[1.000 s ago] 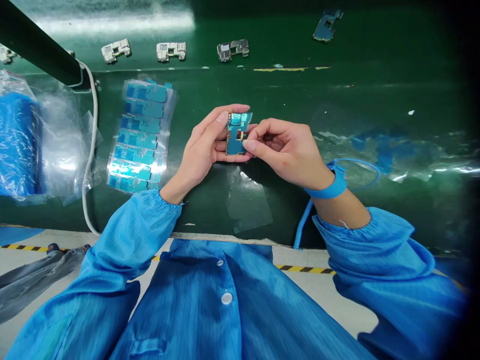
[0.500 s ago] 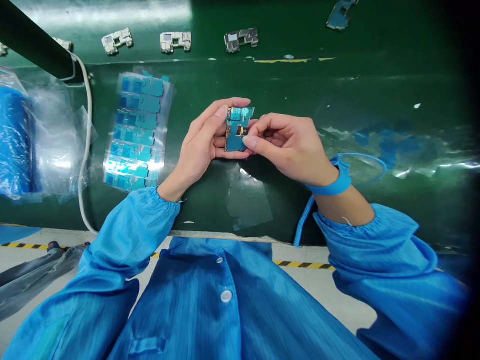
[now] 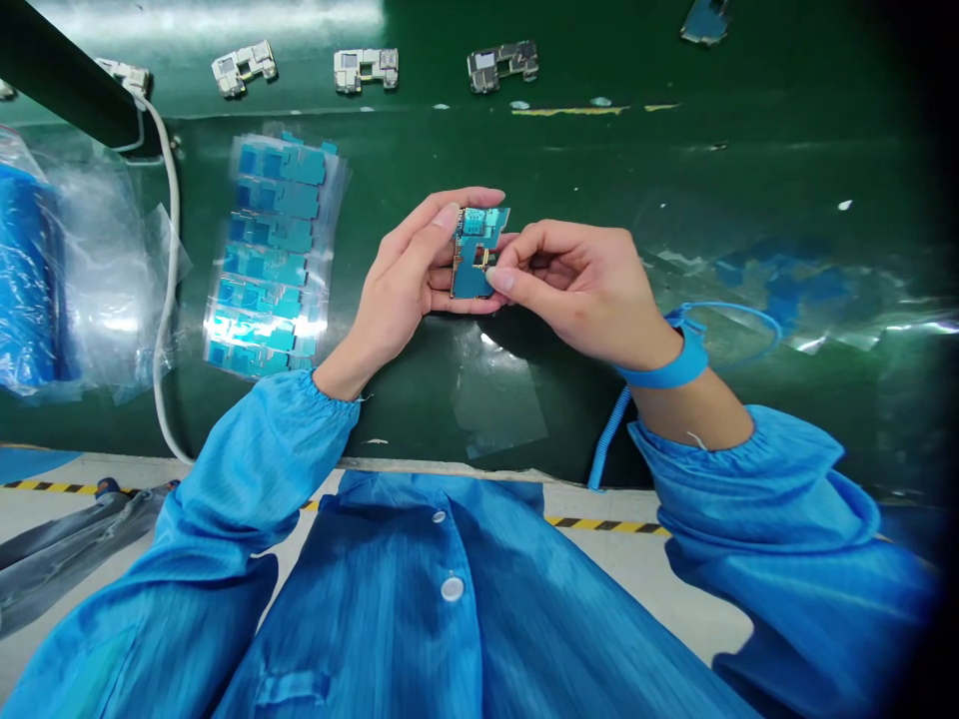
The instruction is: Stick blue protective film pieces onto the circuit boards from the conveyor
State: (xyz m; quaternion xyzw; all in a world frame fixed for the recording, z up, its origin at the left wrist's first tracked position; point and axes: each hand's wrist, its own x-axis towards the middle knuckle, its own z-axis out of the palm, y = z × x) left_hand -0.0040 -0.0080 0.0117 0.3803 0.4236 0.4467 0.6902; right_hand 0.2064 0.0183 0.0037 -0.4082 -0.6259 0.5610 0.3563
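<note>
My left hand (image 3: 409, 265) is closed around the edges of a circuit board (image 3: 471, 275) faced with blue film, its thumb at the upper left edge and its fingers behind and below. At the board's lower right edge, the thumb and forefinger of my right hand (image 3: 580, 285) are pinched together on it. Whether a loose bit of film is between those fingertips, I cannot make out. A blue wristband (image 3: 670, 364) with a coiled cord circles my right wrist. Left of my hands lies a clear sheet (image 3: 274, 255) bearing rows of blue film pieces.
Along the far side of the green surface, several circuit boards (image 3: 366, 70) lie in a row, one of them blue-faced (image 3: 705, 20). Plastic-wrapped blue material (image 3: 34, 280) is at the left, beside a white cable (image 3: 171, 250). A clear film piece (image 3: 500, 394) lies near the front edge.
The row of boards at the back has shifted to the right. Both hands keep nearly the same hold on the circuit board.
</note>
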